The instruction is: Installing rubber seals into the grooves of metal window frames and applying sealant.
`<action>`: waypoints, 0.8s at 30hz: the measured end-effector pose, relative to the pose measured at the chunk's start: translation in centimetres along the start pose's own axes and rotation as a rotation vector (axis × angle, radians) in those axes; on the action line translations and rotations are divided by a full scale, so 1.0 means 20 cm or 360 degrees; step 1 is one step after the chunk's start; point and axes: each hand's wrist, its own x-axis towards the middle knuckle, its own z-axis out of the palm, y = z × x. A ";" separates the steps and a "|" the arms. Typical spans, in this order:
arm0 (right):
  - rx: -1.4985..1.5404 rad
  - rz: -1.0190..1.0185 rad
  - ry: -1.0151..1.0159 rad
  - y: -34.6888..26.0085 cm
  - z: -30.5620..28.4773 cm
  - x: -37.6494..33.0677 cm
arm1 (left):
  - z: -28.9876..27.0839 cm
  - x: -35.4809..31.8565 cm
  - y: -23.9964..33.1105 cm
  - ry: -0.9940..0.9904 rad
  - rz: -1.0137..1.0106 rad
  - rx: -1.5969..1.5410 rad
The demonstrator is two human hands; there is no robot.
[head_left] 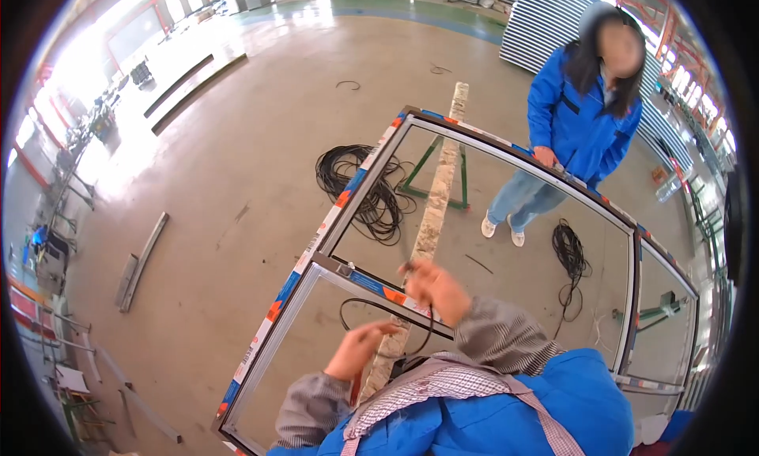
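Note:
A large metal window frame [360, 179], with coloured protective tape along its bars, lies raised in front of me. My right hand [440, 291] is over its crossbar [371, 286], fingers pinched on a thin black rubber strip. The black rubber strip [432, 323] curves in a loop between my two hands. Nearer my body, my left hand [360, 351] is closed beside the loop, and its grip is partly hidden. A small red thing [356, 389] shows just below that hand; its kind is unclear.
A speckled beam [437, 203] on a green trestle [466, 189] runs under the frame. Opposite me, a person in a blue jacket [585, 100] rests a hand on the far bar. Black strip coils [368, 191] lie on the floor, with metal profiles [142, 262] to the left.

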 end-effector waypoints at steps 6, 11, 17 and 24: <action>-0.1111 -0.0384 -0.1299 0.09 0.25 -0.41 | -0.28 0.10 0.08 0.0017 0.0019 -0.1432; -0.1271 -0.1094 0.0440 0.50 -0.14 -0.63 | -0.44 -0.08 0.30 0.0667 0.0034 -0.0562; 0.0785 0.0506 0.1837 0.87 -0.84 -1.57 | -0.07 -0.16 0.37 0.1413 0.0233 0.0326; 0.0325 -0.0007 0.3210 1.17 -1.25 -1.88 | 0.53 -0.08 0.63 0.1401 0.0484 0.0264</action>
